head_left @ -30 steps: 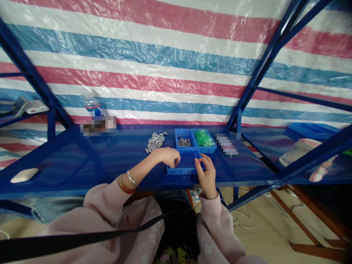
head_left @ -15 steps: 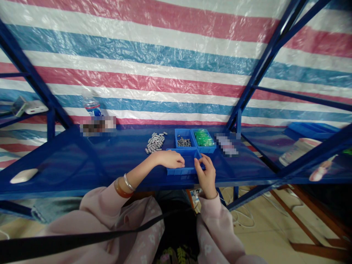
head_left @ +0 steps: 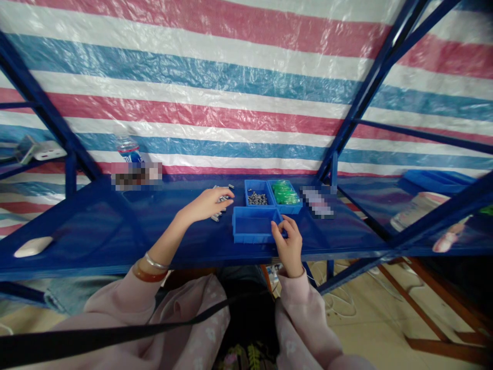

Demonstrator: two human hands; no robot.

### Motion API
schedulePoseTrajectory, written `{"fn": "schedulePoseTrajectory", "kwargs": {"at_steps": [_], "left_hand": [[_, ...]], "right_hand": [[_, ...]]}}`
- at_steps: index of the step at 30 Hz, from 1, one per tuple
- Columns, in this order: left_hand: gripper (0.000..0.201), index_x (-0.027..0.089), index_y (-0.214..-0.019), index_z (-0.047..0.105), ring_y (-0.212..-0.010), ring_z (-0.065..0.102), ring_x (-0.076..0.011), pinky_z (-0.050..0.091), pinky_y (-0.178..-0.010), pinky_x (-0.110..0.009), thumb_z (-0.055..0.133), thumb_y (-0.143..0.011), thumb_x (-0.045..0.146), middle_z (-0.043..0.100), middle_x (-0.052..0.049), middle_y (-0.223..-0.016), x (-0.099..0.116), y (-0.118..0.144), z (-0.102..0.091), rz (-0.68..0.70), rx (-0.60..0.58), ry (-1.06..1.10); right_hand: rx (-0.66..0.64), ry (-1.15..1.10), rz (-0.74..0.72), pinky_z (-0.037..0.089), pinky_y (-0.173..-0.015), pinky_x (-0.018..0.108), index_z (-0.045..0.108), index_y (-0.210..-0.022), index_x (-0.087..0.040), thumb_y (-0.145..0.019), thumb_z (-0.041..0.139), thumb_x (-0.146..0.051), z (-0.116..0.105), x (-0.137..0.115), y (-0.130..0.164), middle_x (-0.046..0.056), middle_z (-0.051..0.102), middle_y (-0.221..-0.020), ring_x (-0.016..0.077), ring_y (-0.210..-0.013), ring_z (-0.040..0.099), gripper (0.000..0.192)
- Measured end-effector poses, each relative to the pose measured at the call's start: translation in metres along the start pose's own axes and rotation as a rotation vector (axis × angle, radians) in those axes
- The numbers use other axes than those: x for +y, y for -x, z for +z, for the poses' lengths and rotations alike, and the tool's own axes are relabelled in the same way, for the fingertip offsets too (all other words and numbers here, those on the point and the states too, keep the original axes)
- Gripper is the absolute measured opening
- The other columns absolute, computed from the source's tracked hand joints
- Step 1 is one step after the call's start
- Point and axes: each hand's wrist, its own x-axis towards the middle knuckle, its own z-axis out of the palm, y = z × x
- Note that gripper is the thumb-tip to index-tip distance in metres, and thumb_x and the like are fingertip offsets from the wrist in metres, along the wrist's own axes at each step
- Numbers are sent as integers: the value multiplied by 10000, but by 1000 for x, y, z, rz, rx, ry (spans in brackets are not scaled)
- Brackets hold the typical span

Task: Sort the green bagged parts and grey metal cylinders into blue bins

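Note:
My left hand [head_left: 208, 203] hovers over a pile of small grey metal cylinders [head_left: 216, 218], hiding most of them. Its fingers are loosely curved and apart, with nothing visible in them. My right hand [head_left: 289, 242] grips the right end of a shallow blue bin [head_left: 252, 238] at the table's front. The bin's inside shows bare blue plastic. Directly behind stand two smaller blue bins: one has small dark metal pieces [head_left: 257, 198] in it, the other green items in clear plastic [head_left: 284, 192].
A pixelated flat object [head_left: 316, 202] lies right of the bins. At the back left stands a plastic bottle [head_left: 130, 152] behind another blurred item. A white mouse-shaped object [head_left: 34, 246] sits at far left. Blue frame posts [head_left: 358, 103] rise behind the table.
My left hand has moved from inside the front bin leftward and back to the pile of cylinders, its fingers loosening. My right hand has stayed on the bin's right end.

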Motion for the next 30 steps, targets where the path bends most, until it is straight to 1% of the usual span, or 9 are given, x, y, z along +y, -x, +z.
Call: {"fn": "schedulePoseTrajectory", "kwargs": {"at_steps": [2, 3, 5, 6, 8, 10, 16, 22, 30], "left_hand": [[356, 169, -1213, 582, -1192, 560, -289, 409, -1003, -424, 473, -923, 345, 608, -126, -1284, -24, 6, 6, -208, 75, -204], [389, 153, -1237, 562, -1212, 542, -323, 402, -1000, -470, 479, -917, 358, 589, -155, -1304, -34, 10, 11, -315, 76, -289], [422, 139, -1229, 557, -1219, 535, -349, 383, -1002, -513, 496, -906, 404, 582, -181, -1305, -50, 17, 25, -437, 16, -362], [418, 143, -1209, 566, -1221, 535, -340, 372, -1010, -515, 488, -910, 425, 593, -177, -1291, -56, 20, 33, -458, -8, -355], [413, 160, -1178, 581, -1229, 535, -321, 343, -1032, -519, 466, -920, 461, 608, -161, -1280, -63, 25, 44, -467, 1, -322], [431, 163, -1169, 591, -1247, 521, -320, 301, -1058, -538, 464, -919, 490, 598, -161, -1300, -66, 30, 52, -457, 50, -309], [518, 152, -1155, 619, -1302, 461, -346, 232, -1084, -583, 499, -885, 577, 552, -197, -1357, -65, 45, 59, -471, 144, -326], [409, 210, -1141, 626, -1252, 512, -318, 213, -1087, -581, 564, -876, 515, 606, -136, -1304, -63, 63, 68, -442, 282, -308], [226, 225, -965, 620, -1114, 595, -269, 211, -1074, -516, 580, -885, 433, 695, -74, -1115, -59, 74, 76, -344, 397, -288]], "right_hand": [[0, 2, 4, 440, -885, 366, 432, -609, -226, -881, 559, -482, 0, -1, 0, 92, 628, -928, 278, -1105, 600, 395], [-2, 3, 4, 441, -882, 365, 432, -608, -226, -881, 558, -482, 0, -1, 0, 92, 628, -927, 277, -1105, 601, 395], [-5, 8, 4, 443, -876, 361, 436, -608, -227, -882, 557, -481, -1, -1, 0, 91, 629, -925, 277, -1109, 600, 393], [-5, 11, 3, 444, -872, 359, 439, -608, -227, -883, 556, -480, -1, -1, 0, 90, 630, -925, 277, -1111, 599, 391], [-5, 16, 0, 447, -865, 355, 443, -609, -227, -884, 555, -477, -1, -1, 0, 88, 632, -926, 274, -1111, 599, 388], [-4, 18, -4, 450, -858, 351, 447, -609, -227, -885, 555, -474, -1, 0, 0, 88, 634, -931, 271, -1109, 600, 386], [3, 29, -30, 452, -844, 348, 448, -602, -226, -877, 565, -475, 0, 6, -1, 90, 638, -915, 274, -1086, 613, 389], [-3, 32, -37, 450, -857, 346, 455, -608, -226, -880, 567, -463, 0, 8, 0, 90, 638, -922, 268, -1097, 608, 377], [-3, 22, -33, 447, -872, 355, 452, -605, -224, -880, 570, -459, 1, 8, 0, 90, 635, -926, 271, -1094, 608, 381]]}}
